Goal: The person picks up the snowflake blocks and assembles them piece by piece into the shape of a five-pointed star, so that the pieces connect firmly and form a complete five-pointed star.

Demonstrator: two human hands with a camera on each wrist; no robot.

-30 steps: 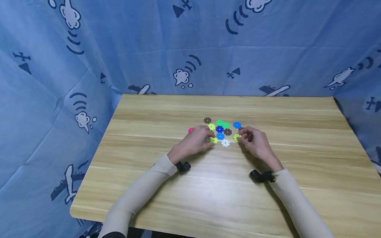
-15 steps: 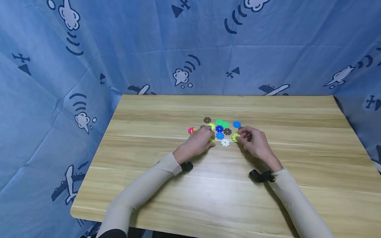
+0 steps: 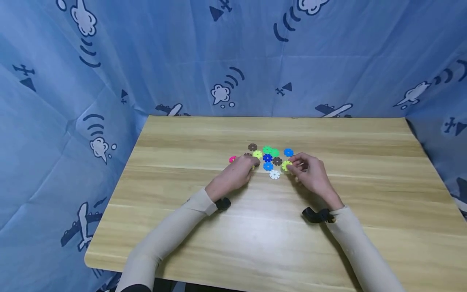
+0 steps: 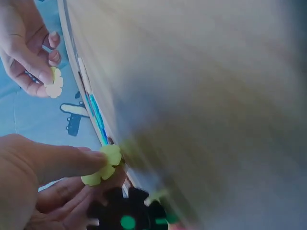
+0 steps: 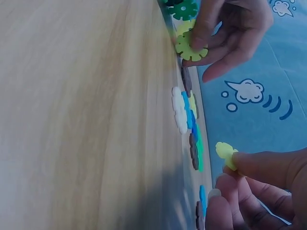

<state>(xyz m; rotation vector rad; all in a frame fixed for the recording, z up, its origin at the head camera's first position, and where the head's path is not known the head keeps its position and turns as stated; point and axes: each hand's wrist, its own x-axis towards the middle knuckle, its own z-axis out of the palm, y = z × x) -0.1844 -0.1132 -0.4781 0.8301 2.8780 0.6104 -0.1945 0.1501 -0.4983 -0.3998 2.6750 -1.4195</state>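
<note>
In the head view my left hand (image 3: 235,171) is at the left side of a cluster of notched plastic discs. Its thumb and fingers pinch a yellow notched disc (image 4: 111,154), clear in the left wrist view and mostly hidden from the head camera. Right of the cluster, my right hand (image 3: 310,172) holds another yellow disc (image 3: 286,165) between thumb and fingertips, raised off the table in the right wrist view. A dark disc (image 4: 108,211) with a green centre shows close under the left hand.
On the wooden table (image 3: 270,235) lie a white disc (image 3: 274,174), a light blue disc (image 3: 268,166), a dark blue disc (image 3: 267,157), brown discs (image 3: 252,147) and green discs (image 3: 267,149). A pink disc (image 3: 232,159) is partly behind the left hand. A blue patterned curtain (image 3: 182,61) hangs behind.
My left hand reached right over a yellow disc on the table, took hold of it and drew back a little left. The right hand keeps its yellow disc and barely moves.
</note>
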